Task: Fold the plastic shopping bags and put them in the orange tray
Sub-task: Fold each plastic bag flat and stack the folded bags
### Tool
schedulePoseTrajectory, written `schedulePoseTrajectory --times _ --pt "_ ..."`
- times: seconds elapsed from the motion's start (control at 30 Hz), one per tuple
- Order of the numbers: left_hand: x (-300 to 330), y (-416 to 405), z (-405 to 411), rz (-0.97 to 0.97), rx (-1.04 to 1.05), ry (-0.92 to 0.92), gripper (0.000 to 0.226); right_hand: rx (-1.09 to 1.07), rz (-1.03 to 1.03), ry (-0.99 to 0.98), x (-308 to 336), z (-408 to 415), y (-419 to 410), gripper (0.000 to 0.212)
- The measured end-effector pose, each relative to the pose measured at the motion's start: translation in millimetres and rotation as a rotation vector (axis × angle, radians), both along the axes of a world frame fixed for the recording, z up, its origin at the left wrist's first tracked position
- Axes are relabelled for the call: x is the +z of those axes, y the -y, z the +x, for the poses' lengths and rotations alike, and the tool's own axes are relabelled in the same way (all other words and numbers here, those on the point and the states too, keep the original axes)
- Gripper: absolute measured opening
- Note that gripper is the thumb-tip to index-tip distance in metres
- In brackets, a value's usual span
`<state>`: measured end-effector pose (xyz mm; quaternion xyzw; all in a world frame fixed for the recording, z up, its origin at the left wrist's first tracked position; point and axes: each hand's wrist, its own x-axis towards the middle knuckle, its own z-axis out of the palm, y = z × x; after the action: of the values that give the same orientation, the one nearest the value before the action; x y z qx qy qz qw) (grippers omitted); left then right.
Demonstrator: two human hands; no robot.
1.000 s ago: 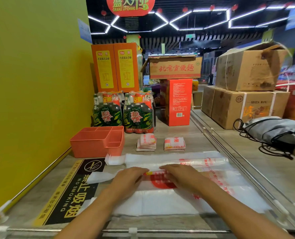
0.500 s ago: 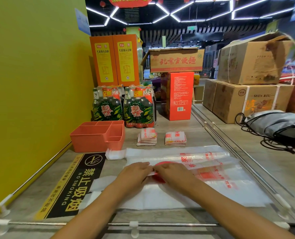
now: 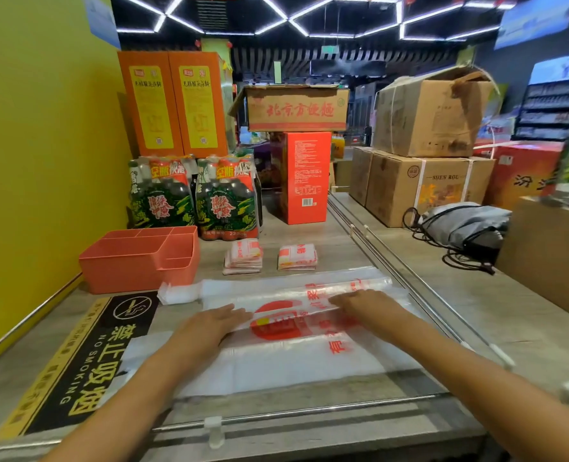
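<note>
A clear plastic shopping bag (image 3: pixel 286 358) with red print lies flat on the counter, folded lengthwise. My left hand (image 3: pixel 209 323) presses flat on its left part, fingers straight. My right hand (image 3: pixel 363 305) presses flat on the fold at the right. Behind it lies another long folded bag (image 3: pixel 276 286). Two small folded bag bundles (image 3: pixel 243 258) (image 3: pixel 297 258) sit farther back. The orange tray (image 3: pixel 123 265) with compartments stands at the left, holding nothing I can see.
Green bottle packs (image 3: pixel 193 201) and orange cartons (image 3: pixel 173 101) stand behind the tray. A red box (image 3: pixel 304 176) and brown cardboard boxes (image 3: pixel 419 188) are at the back. A grey drawstring bag (image 3: pixel 466 225) lies right. A no-smoking sticker (image 3: pixel 86 358) covers the counter's left. A yellow wall borders the left.
My hands, together at the bag's middle, have slid apart along the fold, left hand leftward and right hand rightward. The camera has tilted down a little.
</note>
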<state>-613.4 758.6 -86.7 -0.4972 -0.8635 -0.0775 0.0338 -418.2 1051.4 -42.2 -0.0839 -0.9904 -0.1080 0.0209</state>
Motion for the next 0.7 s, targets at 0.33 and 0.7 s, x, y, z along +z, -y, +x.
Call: schedulePoseTrajectory --times 0.33,0.7 --pt "4.8 1.4 8.6 -0.007 0.019 0.046 0.046 -0.177 0.002 0.037 -4.2 54.0 -65.8 0.06" --pt "-0.7 5.4 3.0 -0.016 -0.011 0.105 0.053 -0.138 0.022 0.191 3.4 45.3 -53.8 0.067"
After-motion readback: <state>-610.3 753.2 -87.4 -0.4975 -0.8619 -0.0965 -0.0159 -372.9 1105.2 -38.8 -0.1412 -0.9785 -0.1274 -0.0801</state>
